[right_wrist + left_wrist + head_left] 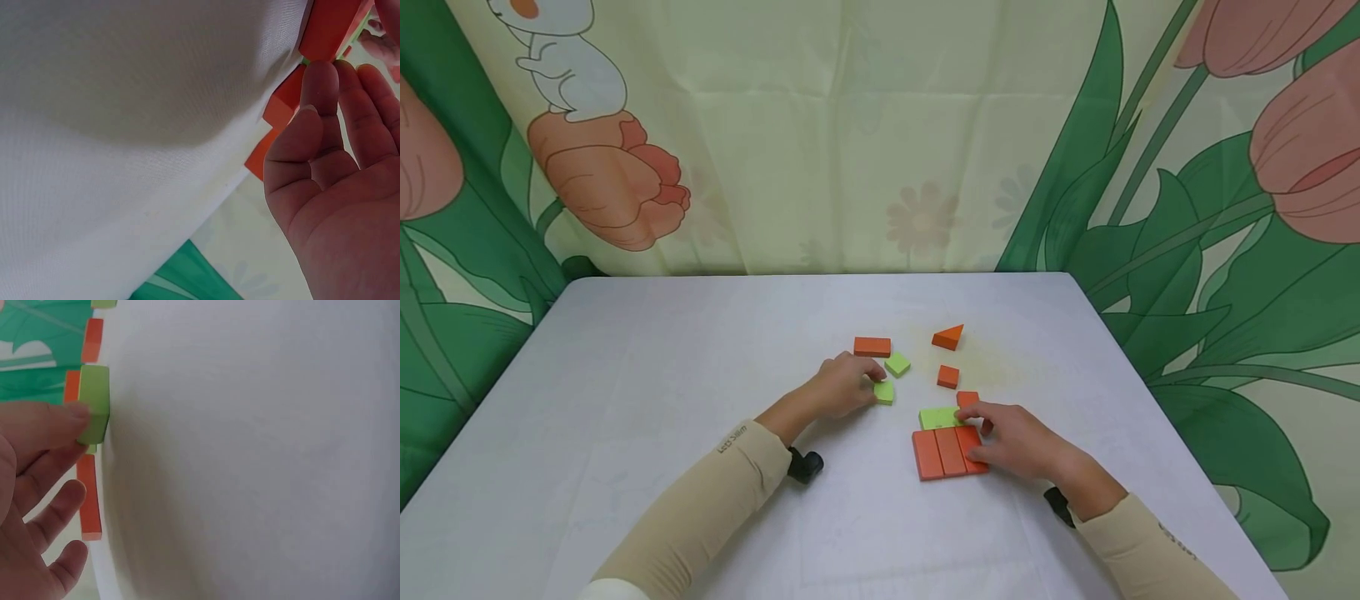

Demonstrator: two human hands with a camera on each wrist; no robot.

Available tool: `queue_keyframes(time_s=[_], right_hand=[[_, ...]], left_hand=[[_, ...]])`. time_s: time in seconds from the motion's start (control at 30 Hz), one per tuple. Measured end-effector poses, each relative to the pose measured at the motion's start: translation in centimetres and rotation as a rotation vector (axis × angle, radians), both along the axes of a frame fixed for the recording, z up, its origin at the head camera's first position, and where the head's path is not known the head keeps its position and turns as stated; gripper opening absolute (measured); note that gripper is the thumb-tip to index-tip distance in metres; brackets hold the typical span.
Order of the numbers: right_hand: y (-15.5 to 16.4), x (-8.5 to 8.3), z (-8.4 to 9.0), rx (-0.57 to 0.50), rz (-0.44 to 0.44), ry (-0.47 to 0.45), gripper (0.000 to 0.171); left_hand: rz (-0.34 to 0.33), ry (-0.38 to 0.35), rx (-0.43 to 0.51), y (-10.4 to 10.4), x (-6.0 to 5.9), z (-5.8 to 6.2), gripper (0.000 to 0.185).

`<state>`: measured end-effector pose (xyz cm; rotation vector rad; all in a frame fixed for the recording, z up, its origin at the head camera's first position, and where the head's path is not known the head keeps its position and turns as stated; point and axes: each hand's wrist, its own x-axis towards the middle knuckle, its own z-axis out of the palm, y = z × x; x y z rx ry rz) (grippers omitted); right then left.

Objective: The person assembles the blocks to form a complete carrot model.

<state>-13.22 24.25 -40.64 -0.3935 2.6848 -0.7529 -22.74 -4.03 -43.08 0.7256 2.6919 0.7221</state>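
Note:
My left hand (844,385) pinches a small light-green block (883,392) by its left side; the left wrist view shows the thumb against this green block (95,403), the lower fingers spread loosely. My right hand (1018,437) rests at the right edge of a block group. Three orange-red blocks (951,454) lie side by side there, with a longer green block (937,418) along their far edge. The index fingertip touches the green block's right end, and the thumb lies at the rightmost red block. A small orange-red block (967,398) sits just behind, partly hidden by the fingers.
Beyond the hands, an orange-red rectangular block (872,347), another green block (897,364), a small orange block (948,377) and an orange triangular block (948,337) lie on the white-covered table (662,358). A printed curtain (820,167) hangs behind the table's far edge.

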Motion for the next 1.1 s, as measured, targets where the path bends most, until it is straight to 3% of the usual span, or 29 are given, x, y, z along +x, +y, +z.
queue_keyframes(time_s=[0.27,0.5,0.93,1.1], right_hand=[[-0.1,0.1,0.1,0.004,-0.008,-0.015,0.044],[-0.1,0.1,0.0,0.011,-0.008,-0.008,0.044],[-0.1,0.1,0.1,0.016,-0.001,0.000,0.044],[-0.1,0.1,0.2,0.012,0.001,-0.002,0.044]], left_hand=[[-0.040,-0.020,0.021,0.8,0.5,0.1,0.034],[0.018,-0.030,0.046,1.0,0.6,0.3,0.037],[0.009,-0.024,0.048,2.3,1.1,0.2,0.033],[0.035,-0.068,0.044,2.3,1.0,0.1,0.041]])
